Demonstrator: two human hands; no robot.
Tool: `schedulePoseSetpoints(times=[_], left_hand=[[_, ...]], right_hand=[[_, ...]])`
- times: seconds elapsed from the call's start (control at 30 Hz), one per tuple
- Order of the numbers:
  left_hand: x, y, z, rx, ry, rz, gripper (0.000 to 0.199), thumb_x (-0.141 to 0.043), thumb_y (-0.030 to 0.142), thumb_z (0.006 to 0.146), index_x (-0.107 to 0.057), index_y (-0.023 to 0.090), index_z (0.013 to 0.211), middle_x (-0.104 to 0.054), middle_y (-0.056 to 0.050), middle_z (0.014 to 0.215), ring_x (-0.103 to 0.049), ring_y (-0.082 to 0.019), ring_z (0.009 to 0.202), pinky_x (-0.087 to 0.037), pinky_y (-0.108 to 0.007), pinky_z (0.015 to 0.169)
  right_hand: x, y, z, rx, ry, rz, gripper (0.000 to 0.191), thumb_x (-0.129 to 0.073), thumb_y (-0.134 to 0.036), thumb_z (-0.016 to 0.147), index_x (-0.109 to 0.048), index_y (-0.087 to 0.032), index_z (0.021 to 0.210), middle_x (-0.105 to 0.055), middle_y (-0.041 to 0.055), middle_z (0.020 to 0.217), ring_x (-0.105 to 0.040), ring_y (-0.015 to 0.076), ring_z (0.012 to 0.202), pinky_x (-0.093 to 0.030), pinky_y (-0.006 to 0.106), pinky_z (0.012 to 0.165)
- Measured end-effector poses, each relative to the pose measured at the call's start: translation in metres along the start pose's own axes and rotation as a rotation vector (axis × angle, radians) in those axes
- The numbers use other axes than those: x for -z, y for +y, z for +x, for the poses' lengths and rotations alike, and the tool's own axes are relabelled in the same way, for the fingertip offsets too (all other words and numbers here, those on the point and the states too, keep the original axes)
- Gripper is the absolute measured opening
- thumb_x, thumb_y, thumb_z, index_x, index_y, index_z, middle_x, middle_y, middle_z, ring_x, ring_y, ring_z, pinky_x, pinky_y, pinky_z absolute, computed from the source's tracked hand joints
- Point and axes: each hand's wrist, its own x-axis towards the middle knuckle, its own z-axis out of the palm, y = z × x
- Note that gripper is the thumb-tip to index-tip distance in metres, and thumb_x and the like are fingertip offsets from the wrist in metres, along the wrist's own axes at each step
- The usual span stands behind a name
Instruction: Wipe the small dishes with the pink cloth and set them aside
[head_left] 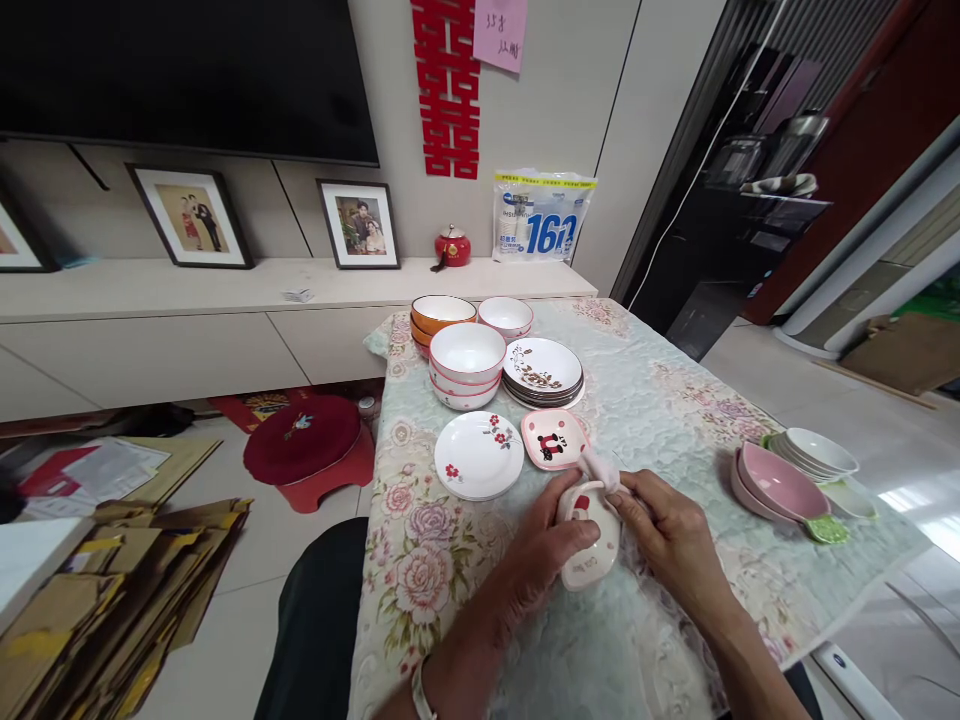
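Observation:
My left hand (551, 545) grips a small white dish (591, 565) with a pink rim and a red cartoon print, its thumb lying across the face. My right hand (671, 525) is closed on a pale pinkish cloth (602, 468) at the dish's far edge. Just beyond it lies a pink square dish (553, 438) with a black and red cartoon figure. Left of that sits a white plate (478, 455) with red flowers. Behind these are stacked white bowls (466, 355) and a stack of brown-patterned plates (543, 365).
Orange bowls (442, 315) and another white bowl (506, 316) stand at the table's far end. Pink bowls (784, 482) and small white bowls (817, 450) sit near the right edge. A red stool (304, 440) and flattened cardboard (135, 600) are on the floor to the left.

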Motion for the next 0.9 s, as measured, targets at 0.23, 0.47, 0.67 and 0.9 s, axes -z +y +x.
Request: schedulePoseSetpoints(times=[0.23, 0.47, 0.67, 0.9], left_hand=[[-0.001, -0.001, 0.005, 0.078, 0.099, -0.038, 0.055, -0.063, 0.014, 0.055, -0.068, 0.015, 0.11, -0.07, -0.003, 0.077, -0.057, -0.018, 0.069, -0.041, -0.028, 0.064], [-0.004, 0.001, 0.002, -0.091, 0.268, -0.075, 0.054, -0.058, 0.017, 0.054, -0.069, 0.016, 0.106, -0.071, -0.004, 0.077, -0.057, -0.02, 0.069, -0.044, -0.029, 0.063], [-0.007, -0.002, 0.001, -0.162, 0.343, -0.133, 0.049, -0.062, 0.019, 0.057, -0.069, 0.017, 0.106, -0.072, -0.005, 0.083, -0.059, -0.02, 0.073, -0.046, -0.03, 0.066], [-0.003, -0.007, 0.008, -0.093, 0.366, -0.31, 0.039, -0.07, 0.031, 0.071, -0.069, 0.013, 0.105, -0.07, -0.006, 0.083, -0.062, -0.019, 0.073, -0.047, -0.029, 0.067]], right_hand=[[0.011, -0.02, 0.01, 0.286, 0.027, -0.149, 0.02, -0.05, -0.017, 0.098, -0.061, -0.019, 0.115, -0.065, 0.0071, 0.099, -0.062, 0.0161, 0.088, -0.047, 0.026, 0.076], [-0.009, -0.02, 0.005, -0.005, 0.045, -0.084, 0.026, -0.044, -0.033, 0.101, -0.061, -0.02, 0.085, -0.059, 0.0009, 0.075, -0.058, 0.014, 0.067, -0.042, 0.025, 0.062], [-0.024, -0.016, -0.012, -0.181, -0.028, -0.152, 0.041, -0.04, -0.043, 0.101, -0.049, -0.021, 0.068, -0.055, -0.0003, 0.064, -0.055, 0.0151, 0.06, -0.038, 0.027, 0.058], [-0.004, -0.02, -0.016, -0.09, -0.029, -0.184, 0.032, -0.042, -0.035, 0.101, -0.061, -0.021, 0.08, -0.06, 0.0027, 0.079, -0.061, 0.0152, 0.069, -0.044, 0.026, 0.063]])
